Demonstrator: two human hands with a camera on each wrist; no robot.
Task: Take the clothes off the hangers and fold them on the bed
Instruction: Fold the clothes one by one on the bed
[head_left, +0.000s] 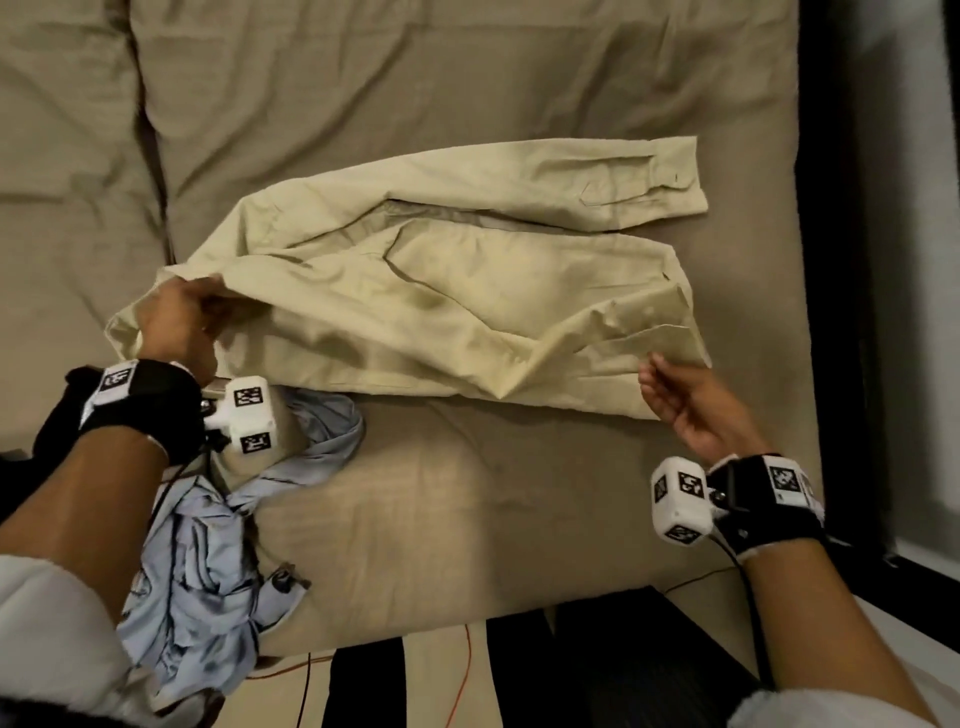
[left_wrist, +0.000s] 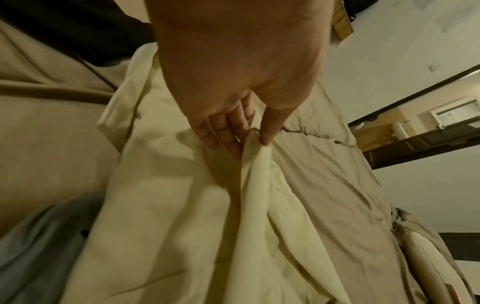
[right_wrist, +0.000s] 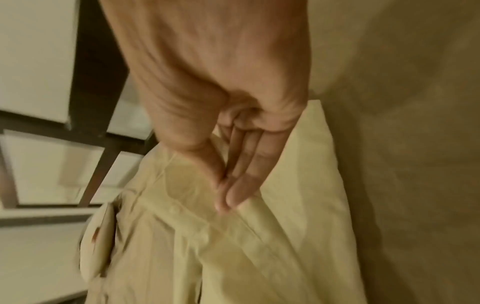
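The beige shirt lay lengthwise across the bed; the left hand pinched one end, the right hand the other.

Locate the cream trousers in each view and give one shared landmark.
Head: cream trousers mid-frame across the bed.
Left wrist: centre to bottom, pinched by the left hand.
Right wrist: lower half, under the right hand.
Shared landmark: the tan bed cover.
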